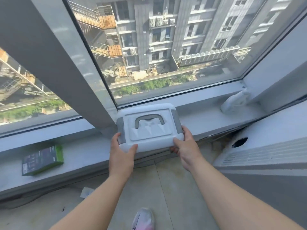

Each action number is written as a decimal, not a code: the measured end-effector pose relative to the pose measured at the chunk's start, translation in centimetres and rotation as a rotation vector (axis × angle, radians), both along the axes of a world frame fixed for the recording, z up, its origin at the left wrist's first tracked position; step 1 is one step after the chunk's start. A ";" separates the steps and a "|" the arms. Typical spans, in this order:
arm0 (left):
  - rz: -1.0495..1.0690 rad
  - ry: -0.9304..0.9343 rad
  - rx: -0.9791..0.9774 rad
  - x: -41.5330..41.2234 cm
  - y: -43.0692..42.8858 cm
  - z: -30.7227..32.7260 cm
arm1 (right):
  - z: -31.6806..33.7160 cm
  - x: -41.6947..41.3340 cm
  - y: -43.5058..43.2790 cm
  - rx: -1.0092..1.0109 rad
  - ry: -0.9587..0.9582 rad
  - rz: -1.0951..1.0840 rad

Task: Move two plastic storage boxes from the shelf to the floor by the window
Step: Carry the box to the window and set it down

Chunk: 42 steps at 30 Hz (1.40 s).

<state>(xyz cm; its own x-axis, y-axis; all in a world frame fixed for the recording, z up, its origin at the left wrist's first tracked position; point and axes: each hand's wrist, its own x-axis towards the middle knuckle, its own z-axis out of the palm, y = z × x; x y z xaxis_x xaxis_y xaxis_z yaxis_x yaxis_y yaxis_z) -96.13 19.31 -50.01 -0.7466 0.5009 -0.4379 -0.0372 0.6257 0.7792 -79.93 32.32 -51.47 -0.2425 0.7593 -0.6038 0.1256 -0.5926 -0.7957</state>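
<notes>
Both hands, the left hand (pixel 122 147) and the right hand (pixel 184 145), are closed around the near corners of the white box (pixel 147 130) at the window ledge (pixel 49 146), and it may slip because only the fingers hold its smooth edges.

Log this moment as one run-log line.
left hand: holds white storage box | right hand: holds box | box: above window ledge, lid on | floor: not reached
</notes>
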 end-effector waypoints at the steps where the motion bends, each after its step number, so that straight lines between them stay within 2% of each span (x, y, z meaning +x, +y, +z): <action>1: -0.012 0.001 -0.003 -0.4 0.3 -1.3 | -1.3 -0.4 0.3 0.004 -0.011 -0.001; 11: 0.019 -0.023 -0.035 -0.8 2.4 -5.3 | -5.5 -1.6 3.4 0.023 -0.075 0.061; 13: 0.021 -0.010 -0.050 -0.4 2.7 -5.5 | -5.0 -1.4 3.9 0.042 -0.158 0.169; 16: 0.037 0.021 -0.075 0.1 2.8 -5.0 | -3.6 -1.0 3.9 0.219 -0.406 0.373; 18: 0.110 0.024 -0.086 0.2 3.2 -3.7 | -1.8 -0.8 3.7 0.251 -0.468 0.323; 20: 0.191 0.001 -0.060 0.1 3.3 -1.7 | 0.7 -0.8 2.9 0.258 -0.412 0.227; 25: 0.297 -0.223 0.160 1.0 2.6 8.4 | 12.1 0.7 -0.9 0.082 0.026 0.116; 27: 0.294 -0.305 0.257 1.9 2.4 13.3 | 16.6 1.7 -2.0 0.057 0.125 0.081; 34: 0.185 -0.300 0.426 7.3 -0.7 32.5 | 33.8 7.0 -6.0 0.099 0.285 -0.002; 39: 0.111 -0.266 0.533 13.1 -5.8 43.0 | 44.1 12.6 -10.0 0.178 0.325 -0.062; 42: 0.044 -0.316 0.569 17.0 -9.1 48.2 | 49.5 17.3 -13.4 0.236 0.327 -0.106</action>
